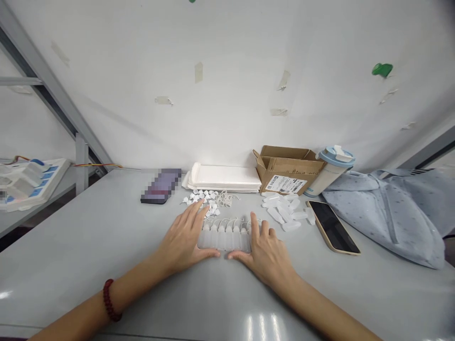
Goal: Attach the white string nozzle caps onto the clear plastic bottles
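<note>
In the head view, several small translucent plastic bottles (224, 238) lie side by side in a row on the table, with thin pale loops (223, 221) at their far ends. My left hand (186, 232) rests against the row's left end, fingers stretched forward and thumb along the near edge. At the right end is my right hand (266, 251), its index finger extended and its thumb along the near edge too. Both hands frame the row from the sides. Beyond my left fingers sits a pile of small white caps (202, 195), beside pale string loops (227, 199).
Loose translucent bottles (284, 208) lie to the right, near a phone (334, 227) and grey-blue cloth (384, 213). Behind stand a cardboard box (291, 173), a tumbler (332, 170) and a white stack of flat packs (223, 177). A dark, partly pixelated device (161, 185) lies left.
</note>
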The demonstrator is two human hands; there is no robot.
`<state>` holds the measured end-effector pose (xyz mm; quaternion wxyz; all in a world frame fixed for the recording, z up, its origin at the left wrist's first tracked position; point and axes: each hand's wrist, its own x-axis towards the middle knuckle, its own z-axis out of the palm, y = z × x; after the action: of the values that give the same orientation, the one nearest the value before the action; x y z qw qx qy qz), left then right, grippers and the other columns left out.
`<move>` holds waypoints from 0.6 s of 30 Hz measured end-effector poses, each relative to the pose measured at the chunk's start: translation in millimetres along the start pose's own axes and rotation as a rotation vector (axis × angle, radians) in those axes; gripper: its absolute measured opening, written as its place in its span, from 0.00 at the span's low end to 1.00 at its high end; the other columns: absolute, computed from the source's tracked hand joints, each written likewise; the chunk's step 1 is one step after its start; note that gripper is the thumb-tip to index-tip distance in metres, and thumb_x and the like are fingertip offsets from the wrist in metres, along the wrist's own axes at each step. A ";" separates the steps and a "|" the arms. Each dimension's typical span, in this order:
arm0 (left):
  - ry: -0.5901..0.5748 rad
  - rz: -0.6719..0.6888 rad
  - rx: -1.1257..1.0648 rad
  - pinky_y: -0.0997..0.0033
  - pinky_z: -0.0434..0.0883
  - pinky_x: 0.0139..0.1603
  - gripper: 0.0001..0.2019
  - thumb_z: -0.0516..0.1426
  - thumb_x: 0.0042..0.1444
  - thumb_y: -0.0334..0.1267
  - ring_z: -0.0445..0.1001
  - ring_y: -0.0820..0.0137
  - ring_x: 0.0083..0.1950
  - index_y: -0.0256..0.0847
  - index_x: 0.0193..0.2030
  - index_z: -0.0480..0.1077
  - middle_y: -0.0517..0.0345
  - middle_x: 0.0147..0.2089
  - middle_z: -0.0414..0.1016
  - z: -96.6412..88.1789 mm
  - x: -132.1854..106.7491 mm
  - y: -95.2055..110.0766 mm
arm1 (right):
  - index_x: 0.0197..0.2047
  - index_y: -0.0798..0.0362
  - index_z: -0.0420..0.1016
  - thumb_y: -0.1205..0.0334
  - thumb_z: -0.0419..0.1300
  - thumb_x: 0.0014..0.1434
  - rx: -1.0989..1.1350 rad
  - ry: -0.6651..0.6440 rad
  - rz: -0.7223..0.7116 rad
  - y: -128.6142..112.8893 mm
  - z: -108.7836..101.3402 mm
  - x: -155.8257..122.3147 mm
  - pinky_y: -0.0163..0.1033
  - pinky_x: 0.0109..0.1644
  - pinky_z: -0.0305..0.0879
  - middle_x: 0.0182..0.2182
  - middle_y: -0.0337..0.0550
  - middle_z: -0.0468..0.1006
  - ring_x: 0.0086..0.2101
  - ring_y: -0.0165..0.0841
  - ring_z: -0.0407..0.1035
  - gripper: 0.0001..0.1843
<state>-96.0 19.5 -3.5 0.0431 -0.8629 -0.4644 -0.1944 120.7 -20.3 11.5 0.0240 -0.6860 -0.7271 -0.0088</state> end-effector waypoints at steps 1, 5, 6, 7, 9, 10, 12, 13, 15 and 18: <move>0.004 -0.006 -0.007 0.49 0.61 0.59 0.50 0.53 0.43 0.69 0.52 0.48 0.65 0.35 0.65 0.47 0.36 0.66 0.51 -2.0 0.2 -1.5 | 0.66 0.65 0.48 0.24 0.43 0.43 0.002 -0.011 0.006 1.6 -2.1 -0.2 0.47 0.32 0.68 0.43 0.64 0.68 0.38 0.50 0.68 0.61; 0.003 -0.108 -0.069 0.49 0.58 0.61 0.44 0.52 0.50 0.64 0.51 0.50 0.66 0.35 0.65 0.46 0.38 0.66 0.51 -15.2 3.8 -9.7 | 0.66 0.63 0.45 0.26 0.45 0.46 0.005 -0.036 0.042 12.7 -13.3 2.4 0.46 0.33 0.66 0.43 0.63 0.69 0.39 0.51 0.70 0.58; 0.002 -0.152 -0.103 0.50 0.57 0.62 0.40 0.50 0.54 0.61 0.51 0.52 0.66 0.34 0.65 0.46 0.39 0.66 0.51 -19.4 6.3 -11.9 | 0.66 0.63 0.45 0.27 0.44 0.48 0.007 -0.032 0.055 16.3 -16.7 4.6 0.46 0.33 0.66 0.44 0.63 0.69 0.40 0.51 0.70 0.56; 0.006 -0.202 -0.145 0.52 0.57 0.62 0.35 0.48 0.58 0.57 0.52 0.55 0.66 0.34 0.65 0.47 0.41 0.66 0.52 -23.6 9.7 -14.2 | 0.66 0.63 0.45 0.28 0.43 0.50 0.010 -0.024 0.071 20.3 -20.2 7.6 0.45 0.33 0.66 0.44 0.62 0.70 0.40 0.51 0.70 0.54; 0.032 -0.303 -0.239 0.53 0.59 0.61 0.28 0.44 0.62 0.50 0.55 0.57 0.64 0.35 0.63 0.50 0.44 0.64 0.56 -31.0 18.9 -18.8 | 0.65 0.63 0.45 0.31 0.41 0.55 0.031 0.012 0.099 28.7 -27.6 15.9 0.44 0.33 0.64 0.45 0.62 0.70 0.40 0.51 0.70 0.49; 0.045 -0.346 -0.280 0.54 0.61 0.59 0.25 0.43 0.63 0.49 0.57 0.58 0.63 0.37 0.62 0.53 0.46 0.62 0.59 -33.9 24.5 -20.9 | 0.65 0.62 0.45 0.32 0.39 0.57 0.046 0.038 0.114 33.3 -31.1 21.2 0.44 0.33 0.64 0.45 0.62 0.70 0.40 0.51 0.70 0.46; 0.048 -0.387 -0.347 0.57 0.66 0.53 0.21 0.44 0.62 0.47 0.62 0.58 0.60 0.38 0.57 0.59 0.49 0.59 0.64 -37.8 36.5 -23.9 | 0.64 0.60 0.47 0.36 0.37 0.60 0.116 0.082 0.126 43.4 -36.9 32.9 0.43 0.33 0.62 0.45 0.60 0.71 0.38 0.48 0.71 0.41; 0.044 -0.401 -0.377 0.59 0.68 0.50 0.19 0.45 0.61 0.46 0.64 0.59 0.58 0.39 0.55 0.62 0.50 0.57 0.67 -38.7 42.3 -24.4 | 0.63 0.60 0.49 0.38 0.36 0.61 0.172 0.098 0.133 49.0 -38.9 38.6 0.42 0.33 0.62 0.44 0.59 0.72 0.37 0.46 0.71 0.39; 0.037 -0.417 -0.425 0.62 0.70 0.45 0.17 0.47 0.59 0.44 0.68 0.60 0.53 0.38 0.50 0.66 0.51 0.52 0.70 -38.8 52.2 -22.7 | 0.60 0.60 0.54 0.40 0.36 0.63 0.275 0.126 0.110 60.8 -40.6 47.9 0.41 0.35 0.62 0.42 0.56 0.73 0.35 0.43 0.71 0.35; 0.032 -0.382 -0.467 0.64 0.70 0.43 0.14 0.49 0.58 0.42 0.70 0.62 0.49 0.38 0.45 0.69 0.52 0.49 0.73 -35.6 60.5 -14.2 | 0.54 0.57 0.63 0.41 0.42 0.62 0.407 0.106 0.005 76.8 -39.4 51.9 0.41 0.36 0.62 0.38 0.50 0.73 0.32 0.38 0.69 0.30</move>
<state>-88.3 65.9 50.4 -0.1866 -0.7434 -0.5602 -0.3141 195.3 34.2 51.8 0.2000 -0.6675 -0.7099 0.1023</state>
